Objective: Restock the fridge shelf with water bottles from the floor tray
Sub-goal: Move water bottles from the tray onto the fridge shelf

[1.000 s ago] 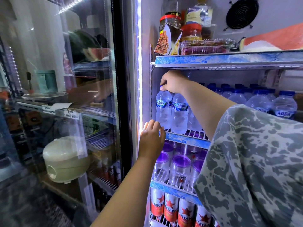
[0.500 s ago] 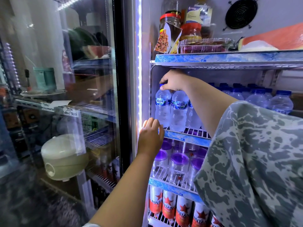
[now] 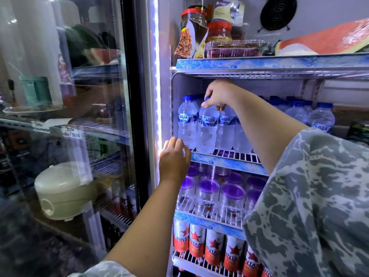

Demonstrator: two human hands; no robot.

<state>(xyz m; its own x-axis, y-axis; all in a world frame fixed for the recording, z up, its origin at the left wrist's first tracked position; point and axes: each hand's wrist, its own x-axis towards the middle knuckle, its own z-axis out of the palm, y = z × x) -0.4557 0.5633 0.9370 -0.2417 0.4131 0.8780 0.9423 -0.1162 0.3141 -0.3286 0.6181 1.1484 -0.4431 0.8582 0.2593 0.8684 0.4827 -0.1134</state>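
Looking down from the head view, the right hand (image 3: 217, 96) reaches in from the right of the frame, its arm sloping up to the middle shelf (image 3: 225, 161) near the centre. Its grip is closed from above around the blue cap and neck of a water bottle (image 3: 206, 128), which stands upright at the front of the shelf, second from the left in a row of matching bottles. The bottle's base seems to be on or just above the wire rack; I cannot tell which.

The left hand (image 3: 174, 157) sits lower, at centre left, knuckles toward the camera and fingers curled against the shelf's front left corner beside the lit door frame. Whether those fingers actually clasp the edge is hidden, so its grip cannot be judged.

The bottle looks full, so probably moderately heavy for its size, with thin walls that would dent under a squeeze and a smooth, possibly damp skin. The neck under the cap is likely the firmest hold, as taken here; the labelled waist would suit a side grasp.

Purple-lidded cups (image 3: 207, 194) fill the shelf below, and red-starred cans (image 3: 197, 243) the one under that.
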